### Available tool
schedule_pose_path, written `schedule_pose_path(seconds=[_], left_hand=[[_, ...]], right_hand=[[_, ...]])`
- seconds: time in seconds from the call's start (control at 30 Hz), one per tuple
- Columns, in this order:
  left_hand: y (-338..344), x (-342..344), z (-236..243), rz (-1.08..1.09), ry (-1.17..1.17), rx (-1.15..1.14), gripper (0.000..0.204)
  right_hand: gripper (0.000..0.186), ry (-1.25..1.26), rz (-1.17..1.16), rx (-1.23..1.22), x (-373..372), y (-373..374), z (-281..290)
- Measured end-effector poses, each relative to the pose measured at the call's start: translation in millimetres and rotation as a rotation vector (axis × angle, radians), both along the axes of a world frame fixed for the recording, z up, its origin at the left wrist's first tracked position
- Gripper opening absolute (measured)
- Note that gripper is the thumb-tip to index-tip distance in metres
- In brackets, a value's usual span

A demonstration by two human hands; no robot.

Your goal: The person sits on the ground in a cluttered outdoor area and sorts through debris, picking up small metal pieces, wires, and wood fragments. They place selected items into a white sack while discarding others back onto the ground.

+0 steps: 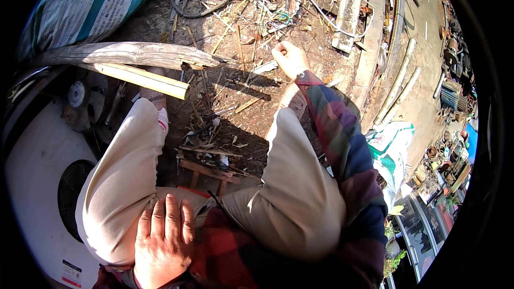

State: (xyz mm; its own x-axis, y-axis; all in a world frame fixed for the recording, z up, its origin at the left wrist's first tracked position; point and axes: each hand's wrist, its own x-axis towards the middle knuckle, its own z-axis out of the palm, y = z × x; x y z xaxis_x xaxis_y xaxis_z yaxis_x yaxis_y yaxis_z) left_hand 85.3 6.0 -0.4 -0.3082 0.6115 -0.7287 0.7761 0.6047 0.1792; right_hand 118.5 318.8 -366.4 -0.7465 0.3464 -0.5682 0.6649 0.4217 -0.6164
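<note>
My left hand (165, 235) lies flat on my left thigh, on the beige trousers (115, 198), with its fingers stretched out and nothing under them but cloth. My right arm, in a plaid sleeve (342, 134), reaches forward past my right knee. At its end my right hand (290, 59) is closed, fingers curled in bright sun. Whether anything small is between those fingers I cannot make out. Below and left of it, a pale flat scrap (263, 68) lies on the littered dirt ground (230, 96).
A weathered log (134, 54) and a yellowish wooden strip (142, 79) lie at the left, by a blue-and-white sack (91, 8). Ahead are a black hose (198, 15), thin sticks and wires. Boards (350, 5), poles (399, 83) and a white-green bag (390, 150) stand or lie right.
</note>
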Motion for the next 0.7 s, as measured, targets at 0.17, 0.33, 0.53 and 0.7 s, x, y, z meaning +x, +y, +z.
schedule_pose_path(seconds=[0.17, 0.33, 0.53, 0.7], left_hand=[[3, -3, -1, -0.042, 0.046, 0.035, 0.042], [8, -16, -2, -0.031, 0.018, 0.059, 0.042], [14, -22, 1, 0.012, -0.039, 0.033, 0.047], [21, -27, -2, 0.02, -0.031, 0.068, 0.048]], right_hand=[[0.027, 0.219, -0.011, 0.628, -20, 66, -11], [0.037, 0.131, -0.031, 0.774, -42, 92, 7], [0.025, 0.183, 0.194, 0.437, -73, 71, -25], [0.024, 0.037, 0.219, 0.568, -91, 57, -33]])
